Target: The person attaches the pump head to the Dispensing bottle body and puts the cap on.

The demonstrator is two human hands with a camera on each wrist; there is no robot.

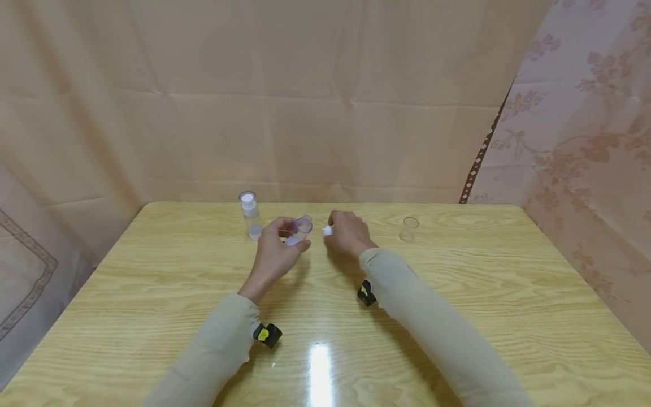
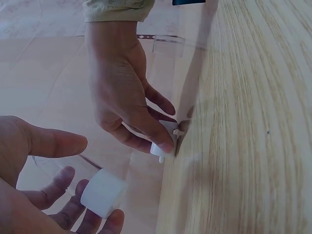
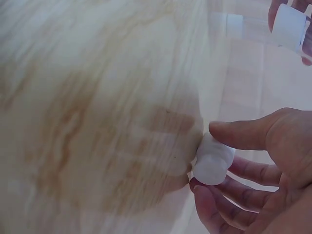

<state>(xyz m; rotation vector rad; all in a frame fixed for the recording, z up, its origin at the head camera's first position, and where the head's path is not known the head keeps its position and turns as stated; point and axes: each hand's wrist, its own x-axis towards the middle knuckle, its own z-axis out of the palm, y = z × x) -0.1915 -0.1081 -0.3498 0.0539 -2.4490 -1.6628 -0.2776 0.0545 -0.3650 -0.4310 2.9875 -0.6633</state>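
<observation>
My left hand [image 1: 272, 257] holds a clear cylindrical container [image 1: 304, 226] above the table, its thick white end [image 2: 103, 193] standing out past the fingers in the left wrist view. To its right, my right hand [image 1: 350, 233] pinches a small white pump head [image 3: 212, 161] between thumb and fingers, low at the tabletop. A short nozzle shows on that piece in the left wrist view. The hands are apart, with a small gap between the two pieces. Part of the clear container is hidden by the left fingers.
A clear bottle with a white neck [image 1: 251, 213] stands upright at the back left, close to my left hand. A clear open-rimmed cap or tube [image 1: 408, 230] stands at the back right. The wooden table [image 1: 152, 294] ends at a beige curtain [image 1: 305, 113].
</observation>
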